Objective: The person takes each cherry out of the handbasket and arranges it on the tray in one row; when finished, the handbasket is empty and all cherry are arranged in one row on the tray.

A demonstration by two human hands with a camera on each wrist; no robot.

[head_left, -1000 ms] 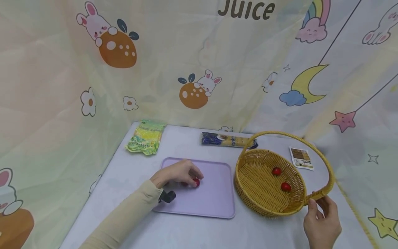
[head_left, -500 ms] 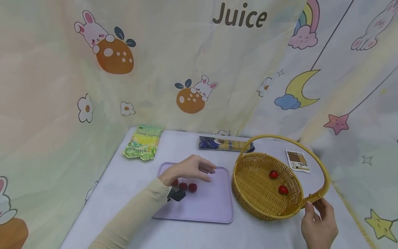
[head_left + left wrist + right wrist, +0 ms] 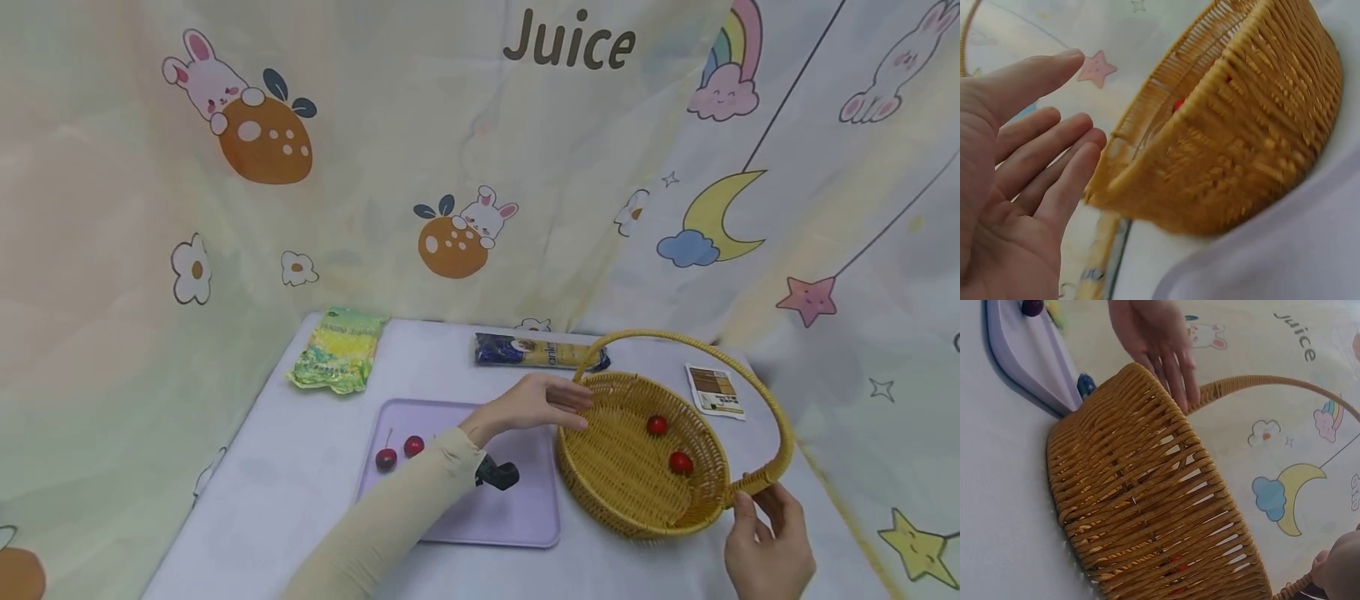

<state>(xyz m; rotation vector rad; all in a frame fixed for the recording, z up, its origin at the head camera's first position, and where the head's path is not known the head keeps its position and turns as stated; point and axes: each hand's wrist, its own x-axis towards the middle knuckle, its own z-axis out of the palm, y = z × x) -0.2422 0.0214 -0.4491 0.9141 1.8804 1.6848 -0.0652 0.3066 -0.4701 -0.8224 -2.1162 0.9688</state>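
Note:
My left hand [image 3: 536, 402] hovers at the left rim of the yellow wicker basket [image 3: 626, 467], fingers extended. In the left wrist view nothing lies in its palm, and the fingertips [image 3: 1094, 140] appear close to the rim; contact cannot be told. My right hand [image 3: 772, 542] grips the lower right end of the basket's arched handle [image 3: 783, 437]. Inside the basket lie two red cherries [image 3: 681, 463]. On the lilac tray [image 3: 525, 529], a dark cherry with a stem [image 3: 386, 459] and a redder cherry [image 3: 414, 446] show; the left forearm covers part of the tray.
A green-yellow packet [image 3: 339, 352] lies at the back left of the white table. Behind the tray is a long blue-and-tan packet [image 3: 540, 352]. A small white-and-brown sachet [image 3: 716, 390] rests behind the basket. Printed cloth [image 3: 360, 167] encloses the table's back.
My left hand has left the cherries on the tray, where its fingers were at one, and moved right to the basket rim. The right hand has kept its hold on the handle.

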